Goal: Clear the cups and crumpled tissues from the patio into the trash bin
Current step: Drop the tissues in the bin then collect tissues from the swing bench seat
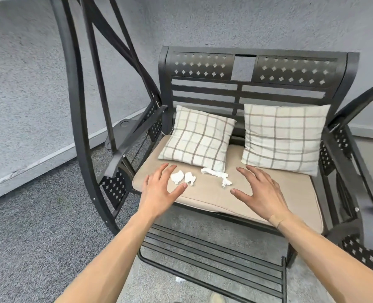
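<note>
Three crumpled white tissues lie on the beige seat cushion of a black metal swing bench. Two small wads sit side by side, one on the left and one just right of it. A longer twisted tissue lies further right, below the left pillow. My left hand hovers with fingers spread just left of the two wads, its thumb below them. My right hand is spread open to the right of the long tissue. Neither hand holds anything. No cup or trash bin is in view.
Two checked pillows lean against the slatted backrest. A black footrest juts out below the seat, with a small white scrap on the floor under it. Curved frame bars stand at left, an armrest at right.
</note>
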Action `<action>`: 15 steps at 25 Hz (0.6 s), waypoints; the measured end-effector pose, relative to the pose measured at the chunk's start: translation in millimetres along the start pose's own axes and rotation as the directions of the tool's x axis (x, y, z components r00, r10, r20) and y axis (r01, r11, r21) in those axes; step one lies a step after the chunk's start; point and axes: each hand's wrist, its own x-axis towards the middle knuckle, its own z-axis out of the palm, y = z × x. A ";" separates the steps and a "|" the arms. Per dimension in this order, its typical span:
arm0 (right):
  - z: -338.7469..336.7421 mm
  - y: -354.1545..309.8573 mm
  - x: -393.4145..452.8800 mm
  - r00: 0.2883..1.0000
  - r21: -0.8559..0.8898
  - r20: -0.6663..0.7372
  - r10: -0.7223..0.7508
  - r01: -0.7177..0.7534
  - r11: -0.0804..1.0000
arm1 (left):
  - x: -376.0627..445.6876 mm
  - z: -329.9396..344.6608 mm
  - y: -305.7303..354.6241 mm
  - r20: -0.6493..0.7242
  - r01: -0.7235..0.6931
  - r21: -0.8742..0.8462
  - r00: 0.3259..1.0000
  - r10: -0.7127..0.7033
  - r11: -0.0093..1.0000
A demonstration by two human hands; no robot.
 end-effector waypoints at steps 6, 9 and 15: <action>13.2 15.5 40.2 0.999 0.027 0.032 0.035 -0.036 0.999 | 48.0 13.0 -18.1 0.023 0.018 0.010 1.000 -0.018 1.000; 24.7 13.8 65.7 0.997 0.022 0.052 0.052 -0.053 0.998 | 69.7 21.8 -32.7 0.051 0.029 0.020 0.998 -0.030 0.999; 57.9 2.2 121.6 0.990 -0.004 0.093 0.109 -0.109 0.994 | 123.2 45.6 -76.2 0.105 0.020 0.034 0.994 -0.024 0.999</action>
